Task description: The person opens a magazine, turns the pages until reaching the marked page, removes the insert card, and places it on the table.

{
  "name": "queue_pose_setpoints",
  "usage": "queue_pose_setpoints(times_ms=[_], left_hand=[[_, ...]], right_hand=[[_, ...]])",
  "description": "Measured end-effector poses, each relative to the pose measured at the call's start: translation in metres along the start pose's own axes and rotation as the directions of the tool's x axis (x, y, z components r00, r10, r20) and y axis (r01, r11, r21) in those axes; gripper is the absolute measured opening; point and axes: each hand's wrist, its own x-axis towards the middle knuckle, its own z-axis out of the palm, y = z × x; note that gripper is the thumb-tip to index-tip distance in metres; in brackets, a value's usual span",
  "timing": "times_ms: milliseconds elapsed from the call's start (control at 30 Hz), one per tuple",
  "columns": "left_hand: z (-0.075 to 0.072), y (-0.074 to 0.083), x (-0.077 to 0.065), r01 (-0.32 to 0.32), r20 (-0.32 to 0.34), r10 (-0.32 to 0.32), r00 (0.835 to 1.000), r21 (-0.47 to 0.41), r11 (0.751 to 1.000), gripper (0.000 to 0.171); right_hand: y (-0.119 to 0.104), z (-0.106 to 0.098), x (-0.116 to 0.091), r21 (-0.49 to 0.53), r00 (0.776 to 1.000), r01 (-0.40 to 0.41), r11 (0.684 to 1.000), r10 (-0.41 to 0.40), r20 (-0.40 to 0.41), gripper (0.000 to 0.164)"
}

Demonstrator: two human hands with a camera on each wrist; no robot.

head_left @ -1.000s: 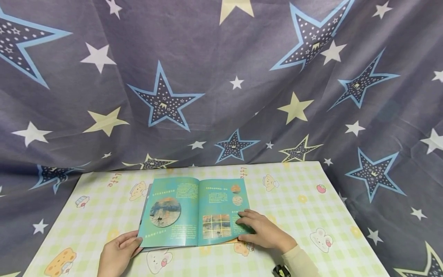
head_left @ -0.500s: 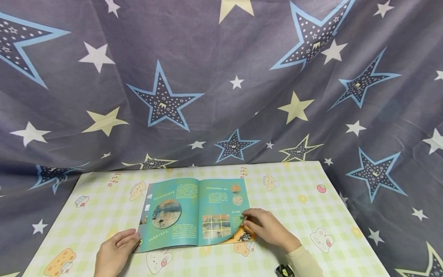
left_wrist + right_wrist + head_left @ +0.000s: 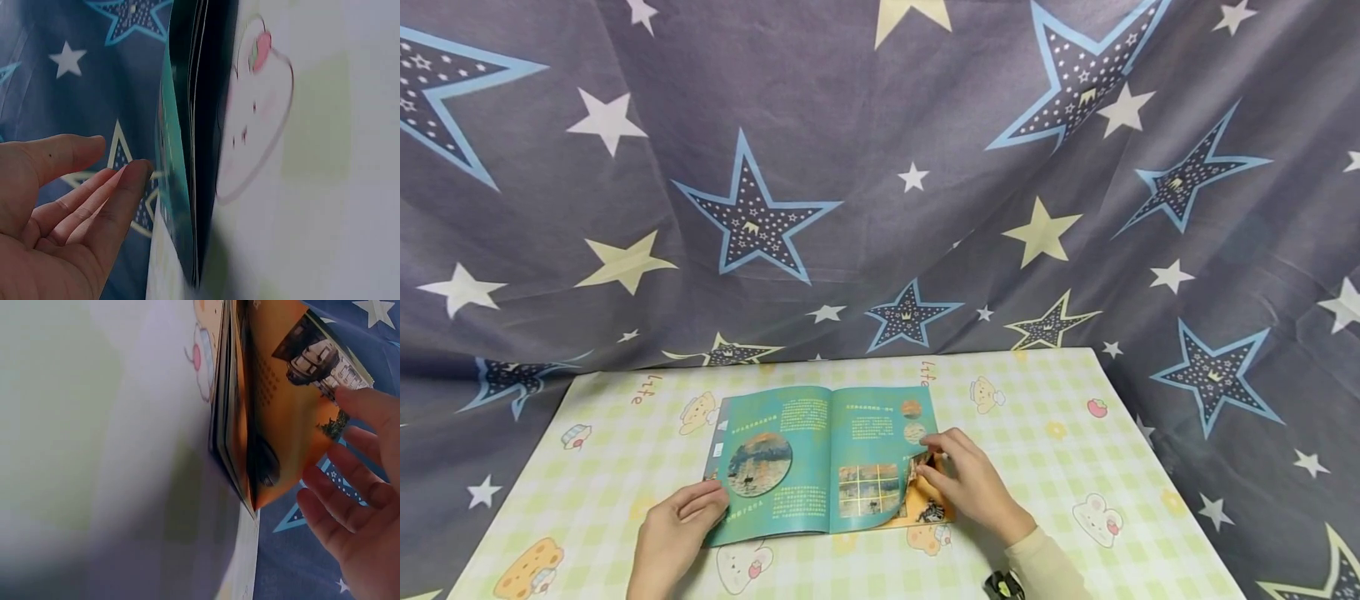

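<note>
An open picture book (image 3: 811,467) with teal pages lies on the table, a round painting on its left page and a gridded picture on its right. My right hand (image 3: 981,492) pinches the outer edge of the right page (image 3: 868,450), whose lower corner curls up. Beneath it an orange page (image 3: 917,508) shows. From the right wrist, the thumb (image 3: 359,403) lies against an orange page side (image 3: 294,419) with a building photo. My left hand (image 3: 673,533) rests its fingertips on the left page's lower outer corner; its fingers look nearly straight in the left wrist view.
A green-and-white checked cloth with cartoon prints covers the table (image 3: 1045,467). Behind and beside it hangs a dark curtain (image 3: 865,225) with stars. A small black object (image 3: 1003,585) is by the right sleeve (image 3: 1048,567) at the front edge.
The right page's lower corner has been lifted and curled leftward, uncovering the orange page. My right hand has shifted up the page edge. My left hand has moved right onto the left page.
</note>
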Motion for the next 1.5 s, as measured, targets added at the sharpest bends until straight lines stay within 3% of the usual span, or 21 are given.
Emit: queue_pose_setpoints(times_ms=[400, 633, 767, 933, 1100, 1200, 1500], left_hand=[[0.033, 0.025, 0.000, -0.091, 0.072, 0.099, 0.992, -0.105, 0.990, 0.041], [0.056, 0.038, 0.001, -0.142, 0.125, 0.173, 0.977, -0.224, 0.964, 0.039], [0.071, 0.045, 0.001, -0.152, 0.174, 0.206, 0.963, -0.281, 0.948, 0.043], [0.094, 0.054, -0.001, -0.175, 0.237, 0.271, 0.933, -0.360, 0.916, 0.046], [0.115, 0.063, -0.003, -0.114, 0.306, 0.298, 0.904, -0.499, 0.859, 0.048], [0.123, 0.067, -0.003, -0.071, 0.328, 0.293, 0.898, -0.549, 0.833, 0.046], [0.132, 0.069, 0.003, -0.057, 0.314, 0.268, 0.911, -0.547, 0.835, 0.036]], right_hand=[[-0.012, 0.009, 0.008, 0.015, 0.999, -0.032, 0.999, 0.032, 0.019, 0.041], [-0.020, 0.009, 0.011, 0.146, 0.993, -0.043, 0.988, 0.026, 0.118, 0.034], [-0.028, 0.011, 0.013, 0.213, 0.978, -0.089, 0.973, 0.045, 0.203, 0.038], [-0.033, 0.016, 0.015, 0.203, 0.976, -0.036, 0.979, -0.009, 0.219, 0.042], [-0.034, 0.019, 0.016, 0.184, 0.973, 0.023, 0.983, -0.064, 0.220, 0.042], [-0.035, 0.020, 0.017, 0.192, 0.970, 0.026, 0.981, -0.071, 0.232, 0.041], [-0.034, 0.019, 0.016, 0.194, 0.969, 0.011, 0.981, -0.059, 0.239, 0.040]])
